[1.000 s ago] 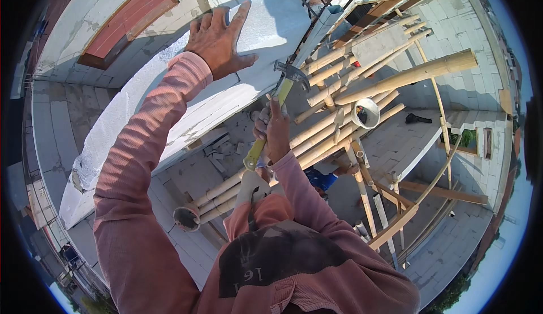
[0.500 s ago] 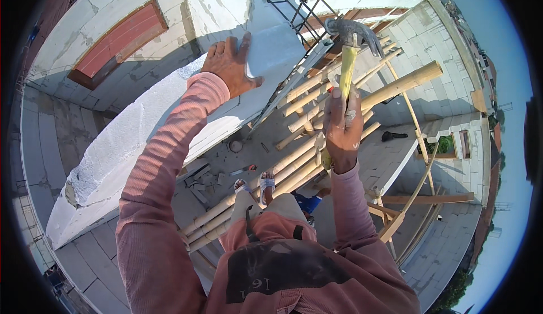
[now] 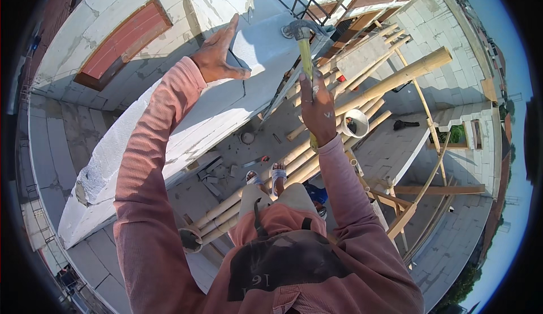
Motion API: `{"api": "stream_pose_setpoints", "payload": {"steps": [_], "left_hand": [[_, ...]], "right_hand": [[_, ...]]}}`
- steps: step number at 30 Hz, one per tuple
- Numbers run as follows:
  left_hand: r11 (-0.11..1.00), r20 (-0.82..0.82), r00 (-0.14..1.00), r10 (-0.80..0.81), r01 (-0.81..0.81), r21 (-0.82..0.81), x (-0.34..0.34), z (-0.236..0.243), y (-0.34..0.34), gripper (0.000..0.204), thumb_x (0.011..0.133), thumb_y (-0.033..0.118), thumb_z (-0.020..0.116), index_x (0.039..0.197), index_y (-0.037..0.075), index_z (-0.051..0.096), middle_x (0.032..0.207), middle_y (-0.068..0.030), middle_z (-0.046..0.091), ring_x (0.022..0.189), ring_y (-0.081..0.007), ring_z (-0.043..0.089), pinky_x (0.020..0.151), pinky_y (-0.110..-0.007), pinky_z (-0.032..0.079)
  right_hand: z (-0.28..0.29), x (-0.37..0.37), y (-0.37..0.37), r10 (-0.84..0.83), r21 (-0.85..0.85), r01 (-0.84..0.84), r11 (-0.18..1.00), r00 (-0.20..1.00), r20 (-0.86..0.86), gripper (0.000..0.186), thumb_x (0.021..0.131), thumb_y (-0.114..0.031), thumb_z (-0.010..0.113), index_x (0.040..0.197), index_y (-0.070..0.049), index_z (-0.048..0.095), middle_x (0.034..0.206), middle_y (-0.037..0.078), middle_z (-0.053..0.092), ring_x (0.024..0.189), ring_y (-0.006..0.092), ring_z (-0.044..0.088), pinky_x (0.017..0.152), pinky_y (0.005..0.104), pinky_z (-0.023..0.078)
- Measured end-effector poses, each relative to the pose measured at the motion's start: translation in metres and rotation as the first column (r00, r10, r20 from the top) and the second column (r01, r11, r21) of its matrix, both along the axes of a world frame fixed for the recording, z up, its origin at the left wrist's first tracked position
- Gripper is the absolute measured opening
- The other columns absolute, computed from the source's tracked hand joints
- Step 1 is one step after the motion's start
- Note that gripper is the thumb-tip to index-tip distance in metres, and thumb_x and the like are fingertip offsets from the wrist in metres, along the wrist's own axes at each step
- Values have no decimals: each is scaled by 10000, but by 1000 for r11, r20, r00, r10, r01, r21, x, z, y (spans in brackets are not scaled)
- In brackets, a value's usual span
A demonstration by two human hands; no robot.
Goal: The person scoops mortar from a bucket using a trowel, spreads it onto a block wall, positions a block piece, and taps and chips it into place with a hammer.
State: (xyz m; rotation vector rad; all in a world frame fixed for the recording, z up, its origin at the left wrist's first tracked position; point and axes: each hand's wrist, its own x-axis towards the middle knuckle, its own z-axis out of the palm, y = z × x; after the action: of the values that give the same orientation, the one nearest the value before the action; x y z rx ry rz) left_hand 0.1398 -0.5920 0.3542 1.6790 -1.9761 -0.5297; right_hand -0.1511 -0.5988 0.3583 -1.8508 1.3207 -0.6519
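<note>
Along the white block wall (image 3: pixel 215 110) | left hand (image 3: pixel 222 54) spread wide, gripping nothing, seemingly steadying the end block (image 3: pixel 263 42) | right hand (image 3: pixel 318 105) wrapped round the claw hammer (image 3: pixel 306 57) low on its handle, leaving the head free at that block; contact unclear from where I stand.

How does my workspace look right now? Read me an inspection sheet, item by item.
Surface: white block wall, rough along its top.
Job's things: pale block at the wall; hammer with yellow handle, its head by the block's far end, contact unclear.
Clutter: bamboo poles, a white bucket with contents unclear, broken pieces on the floor below.
Hands: left hand spread at the block; right hand closed around the hammer handle.
Cables: nothing seen.
Surroundings: dark steel bars, reddish framed panel, partly hidden person in blue below.
</note>
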Motion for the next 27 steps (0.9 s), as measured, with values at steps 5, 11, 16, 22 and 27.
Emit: {"api": "stream_pose_setpoints", "payload": {"steps": [5,11,16,22,27], "left_hand": [[901,518,800,302,-417,119,-56,9,2,1279,666,784,681,1580,82,128,1562,-178,314,1460,-322,293,1169,-564,220],[918,491,809,325,-395,43,-47,10,0,1158,688,740,685,1546,77,276,1506,-143,386,1420,-303,354,1166,-532,248],[916,511,793,331,-399,26,-46,6,2,1174,683,757,680,1548,78,271,1485,-153,399,1423,-309,346,1176,-512,246],[912,568,743,355,-409,-34,-52,3,6,1264,622,782,707,1559,84,226,1497,-200,369,1419,-385,334,1171,-508,252],[880,533,764,363,-469,73,-46,6,11,1224,660,789,658,1564,90,221,1467,-142,404,1401,-325,351,1148,-523,268]], "right_hand": [[6,-5,-10,52,-340,-11,940,992,111,396,1023,-255,511,1277,49,501,816,257,655,656,411,640,629,435,500],[72,3,-13,81,-407,165,898,849,523,348,1047,-295,505,1164,29,549,657,-32,457,530,43,378,467,225,311],[49,1,-5,57,-381,180,907,844,533,349,1051,-298,492,1177,22,554,653,-27,449,549,32,393,471,220,323],[4,-24,34,-17,-296,86,951,974,228,307,1048,-266,497,1114,20,587,687,28,528,573,80,468,495,276,380],[-13,-32,52,-37,-186,89,978,963,267,289,1050,-264,500,1115,6,583,679,8,510,567,65,453,493,258,355]]}}
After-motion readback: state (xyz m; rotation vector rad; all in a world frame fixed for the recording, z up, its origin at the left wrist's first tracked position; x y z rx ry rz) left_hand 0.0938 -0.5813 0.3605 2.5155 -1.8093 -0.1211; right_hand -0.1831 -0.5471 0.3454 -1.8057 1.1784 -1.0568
